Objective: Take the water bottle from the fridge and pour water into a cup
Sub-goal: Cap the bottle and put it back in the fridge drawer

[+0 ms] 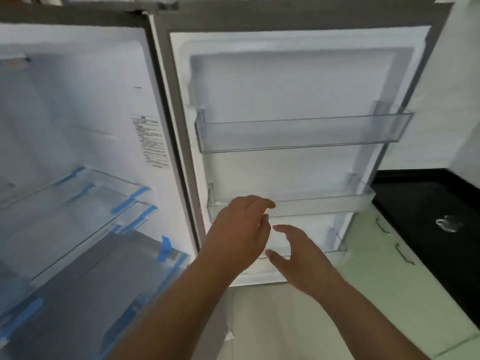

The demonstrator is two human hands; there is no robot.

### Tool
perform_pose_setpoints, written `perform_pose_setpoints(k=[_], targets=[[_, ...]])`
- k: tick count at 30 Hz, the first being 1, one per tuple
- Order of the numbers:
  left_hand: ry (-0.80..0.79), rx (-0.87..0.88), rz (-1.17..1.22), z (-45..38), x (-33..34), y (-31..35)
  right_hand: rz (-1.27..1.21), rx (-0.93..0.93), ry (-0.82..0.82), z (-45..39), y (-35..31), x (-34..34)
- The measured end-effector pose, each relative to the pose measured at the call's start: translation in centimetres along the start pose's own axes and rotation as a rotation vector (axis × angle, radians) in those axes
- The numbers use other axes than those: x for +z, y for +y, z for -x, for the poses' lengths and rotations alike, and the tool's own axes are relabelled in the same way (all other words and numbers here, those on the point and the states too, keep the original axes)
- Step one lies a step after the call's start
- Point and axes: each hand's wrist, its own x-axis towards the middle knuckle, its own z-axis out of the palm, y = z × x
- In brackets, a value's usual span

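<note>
The fridge stands open, its door [298, 81] swung out in front of me with three clear door bins. My left hand [239, 229] is stretched out in front of the middle bin [337, 201], fingers loosely extended and holding nothing. My right hand [298, 250] is just right of it and lower, by the bottom bin [337, 245], fingers spread and empty. No water bottle shows in any bin or on the shelves. A clear glass cup [448, 223] sits on the black counter at the right.
The fridge interior [78, 126] at left has glass shelves [85, 211] edged with blue tape. The top door bin [304, 133] holds nothing visible. A black counter [428, 203] over pale green cabinets [389, 268] runs along the right. Tiled floor lies below.
</note>
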Motion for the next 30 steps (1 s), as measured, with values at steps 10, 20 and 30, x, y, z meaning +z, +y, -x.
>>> perform_pose_setpoints(k=[10, 20, 30], targets=[[-0.361, 0.018, -0.245, -7.6, 9.8, 8.5, -0.030, 0.129, 0.246, 2.9, 6.9, -13.6], [-0.198, -0.184, -0.264, -6.5, 12.8, 11.1, -0.081, 0.087, 0.127, 2.4, 12.2, -21.4], [-0.044, -0.423, -0.235, -2.3, 13.8, 13.7, -0.168, -0.098, 0.166, -0.5, 11.3, -28.9]])
